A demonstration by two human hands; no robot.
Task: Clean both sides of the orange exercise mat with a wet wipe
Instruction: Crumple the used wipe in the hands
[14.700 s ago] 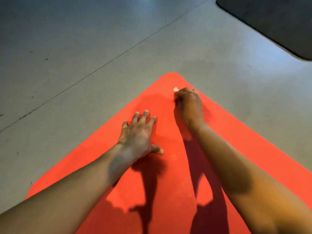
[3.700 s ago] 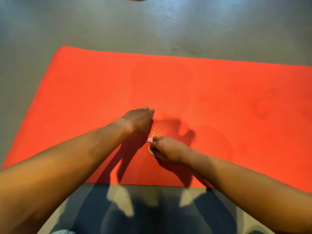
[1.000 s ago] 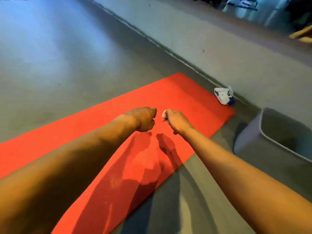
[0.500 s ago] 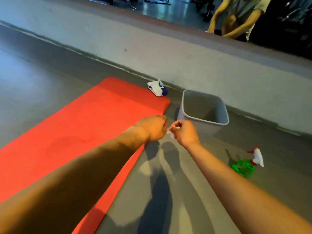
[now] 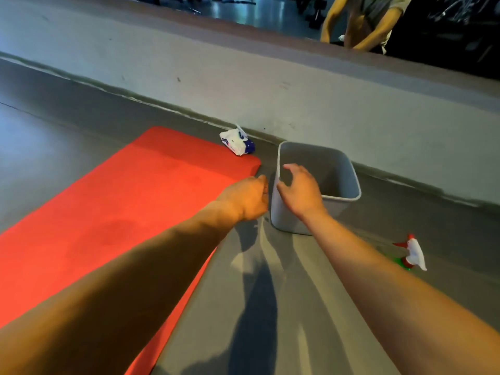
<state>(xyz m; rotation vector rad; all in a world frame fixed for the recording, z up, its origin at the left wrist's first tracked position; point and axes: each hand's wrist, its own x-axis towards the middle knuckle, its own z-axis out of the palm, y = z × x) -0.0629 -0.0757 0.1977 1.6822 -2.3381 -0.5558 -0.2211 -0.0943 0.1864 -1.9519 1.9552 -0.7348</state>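
The orange exercise mat [image 5: 121, 212] lies flat on the grey floor, running from the lower left to a far corner near the wall. My left hand [image 5: 247, 198] hovers as a closed fist over the mat's right edge, and nothing shows in it. My right hand [image 5: 297, 190] is over the near left rim of a grey bin [image 5: 351, 180], fingers spread and relaxed, holding nothing. No wet wipe can be seen in either hand.
A white and blue pack of wipes [image 5: 238, 142] lies at the mat's far corner by the low wall [image 5: 270, 85]. A green spray bottle [image 5: 412, 254] lies on the floor at right. Another person [image 5: 362, 23] stands beyond the wall.
My view swung from the mat toward the bin. My right hand, which pinched a white wipe half a second ago, has moved over the bin and opened; the wipe is out of sight.
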